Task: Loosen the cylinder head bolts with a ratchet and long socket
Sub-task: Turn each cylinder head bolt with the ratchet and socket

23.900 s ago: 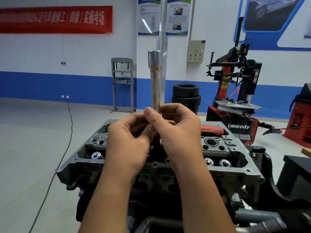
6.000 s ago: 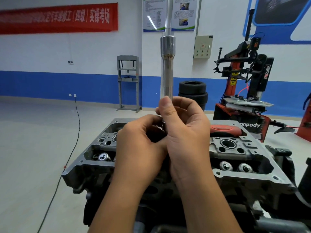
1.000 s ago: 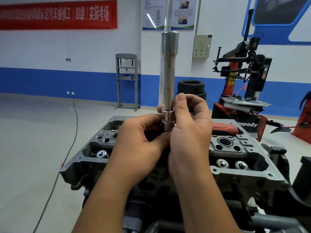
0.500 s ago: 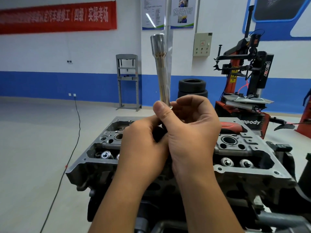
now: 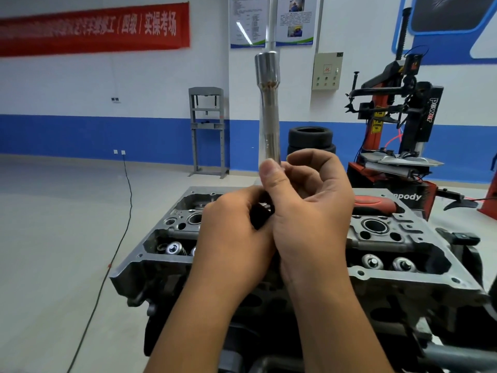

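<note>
Head camera view: the right hand (image 5: 309, 208) pinches the lower end of the long socket (image 5: 269, 103) between thumb and curled fingers, holding it upright with the wide end on top. Just left of that grip, the left hand (image 5: 234, 238) curls its fingers around a dark part at the socket's base, mostly hidden. Below both hands lies the cylinder head (image 5: 403, 251). Right of the grip, a red-handled tool (image 5: 373, 204) rests on the head.

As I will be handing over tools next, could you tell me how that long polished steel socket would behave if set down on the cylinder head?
The long polished steel socket looks rigid and probably heavy for its slimness. Its round, shiny body would likely roll and feel slippery; upright, it would probably tip.
</note>
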`<state>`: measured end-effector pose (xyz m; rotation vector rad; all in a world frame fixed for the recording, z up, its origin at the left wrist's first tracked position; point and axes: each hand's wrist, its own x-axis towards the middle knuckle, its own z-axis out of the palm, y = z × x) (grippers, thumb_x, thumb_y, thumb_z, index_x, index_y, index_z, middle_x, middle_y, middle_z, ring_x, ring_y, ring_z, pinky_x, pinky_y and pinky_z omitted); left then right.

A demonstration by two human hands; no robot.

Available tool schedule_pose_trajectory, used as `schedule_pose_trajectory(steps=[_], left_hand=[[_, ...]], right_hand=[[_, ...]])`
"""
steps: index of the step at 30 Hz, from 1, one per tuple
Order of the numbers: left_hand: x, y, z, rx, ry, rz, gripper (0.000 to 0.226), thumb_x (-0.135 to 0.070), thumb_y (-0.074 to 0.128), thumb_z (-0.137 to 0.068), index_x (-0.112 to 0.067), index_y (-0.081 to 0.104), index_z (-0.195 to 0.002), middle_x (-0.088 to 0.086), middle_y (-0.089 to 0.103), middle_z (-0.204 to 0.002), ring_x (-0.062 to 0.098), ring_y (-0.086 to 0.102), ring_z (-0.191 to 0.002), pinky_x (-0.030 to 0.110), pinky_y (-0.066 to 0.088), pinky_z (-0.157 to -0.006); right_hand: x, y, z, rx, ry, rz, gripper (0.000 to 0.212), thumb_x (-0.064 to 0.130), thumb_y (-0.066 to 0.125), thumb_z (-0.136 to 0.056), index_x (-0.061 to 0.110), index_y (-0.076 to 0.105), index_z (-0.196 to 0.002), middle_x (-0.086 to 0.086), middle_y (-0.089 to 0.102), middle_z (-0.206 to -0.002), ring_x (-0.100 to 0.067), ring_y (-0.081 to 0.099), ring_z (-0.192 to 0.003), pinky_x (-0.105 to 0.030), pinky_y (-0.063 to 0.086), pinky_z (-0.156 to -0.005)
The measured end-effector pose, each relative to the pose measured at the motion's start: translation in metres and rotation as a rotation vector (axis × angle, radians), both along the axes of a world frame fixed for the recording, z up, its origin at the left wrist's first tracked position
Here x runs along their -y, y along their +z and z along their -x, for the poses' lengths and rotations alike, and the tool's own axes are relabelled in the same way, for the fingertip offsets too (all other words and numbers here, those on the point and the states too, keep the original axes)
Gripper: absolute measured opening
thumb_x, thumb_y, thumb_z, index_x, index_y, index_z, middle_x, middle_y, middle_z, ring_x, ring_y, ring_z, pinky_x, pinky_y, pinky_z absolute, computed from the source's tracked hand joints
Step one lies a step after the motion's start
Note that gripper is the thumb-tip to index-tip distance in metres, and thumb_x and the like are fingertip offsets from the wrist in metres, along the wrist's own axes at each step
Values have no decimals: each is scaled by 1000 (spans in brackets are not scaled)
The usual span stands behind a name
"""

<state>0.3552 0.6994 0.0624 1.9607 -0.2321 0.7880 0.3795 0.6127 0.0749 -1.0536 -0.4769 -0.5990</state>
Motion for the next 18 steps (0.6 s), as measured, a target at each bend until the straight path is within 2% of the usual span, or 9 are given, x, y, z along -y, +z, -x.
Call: schedule_pose_trajectory(steps=[4, 6, 8, 9, 12, 15, 17, 18], left_hand=[[-3, 2, 2, -31, -158, 0, 23, -9, 65, -98, -27, 76, -105, -12, 78, -89, 8, 74, -83, 34, 62, -69], [-2, 1, 0, -18, -140, 37, 19, -6, 68, -95, -23, 76, -100, -10, 79, -85, 12, 75, -80, 39, 62, -68], [-1, -1, -3, 4, -94, 101, 16, -5, 74, -89, -20, 77, -93, -9, 79, -80, 13, 76, -78, 42, 63, -68], [0, -2, -4, 10, -73, 126, 15, -7, 76, -87, -21, 78, -91, -10, 79, -80, 9, 76, -77, 39, 63, -68], [1, -3, -3, 18, -13, 142, 14, -16, 80, -87, -26, 82, -96, -16, 79, -82, -1, 75, -78, 32, 63, -73], [-3, -2, -2, -18, -138, 103, 17, -13, 72, -95, -25, 81, -102, -11, 81, -87, 7, 77, -84, 39, 63, -74], [-6, 0, -1, -53, -223, 86, 20, -7, 66, -99, -21, 80, -103, -4, 81, -89, 18, 78, -85, 43, 63, -72], [-7, 0, -1, -63, -239, 98, 21, -5, 65, -99, -20, 80, -102, -3, 81, -89, 18, 78, -85, 40, 62, -71]], right_hand=[[-3, 0, -1, 53, 35, 64, 19, 10, 64, -100, 27, 56, -103, -8, 76, -87, -14, 72, -78, -25, 58, -73], [-3, 1, -1, 44, 80, 70, 16, 12, 57, -104, 27, 56, -107, -5, 77, -87, -15, 75, -86, -31, 61, -80], [-3, 2, -1, 8, 149, 30, 9, 18, 60, -101, 25, 58, -107, -2, 77, -84, -18, 76, -88, -43, 62, -87], [-2, 2, 0, -6, 152, 14, 11, 21, 66, -98, 24, 60, -106, -1, 76, -84, -18, 75, -84, -44, 62, -85], [0, 3, 0, -19, 65, 4, 25, 15, 84, -84, 22, 63, -96, 2, 68, -78, -17, 68, -72, -35, 62, -73], [0, 2, -1, -25, 63, -21, 21, 9, 79, -90, 19, 61, -94, -10, 70, -81, -20, 69, -73, -37, 61, -76], [0, 2, -1, -27, 98, -22, 12, 11, 69, -98, 18, 60, -97, -9, 75, -82, -17, 71, -76, -39, 61, -82], [0, 3, -1, -38, 123, -29, 9, 13, 65, -101, 19, 60, -98, -9, 76, -83, -16, 73, -79, -41, 61, -85]])
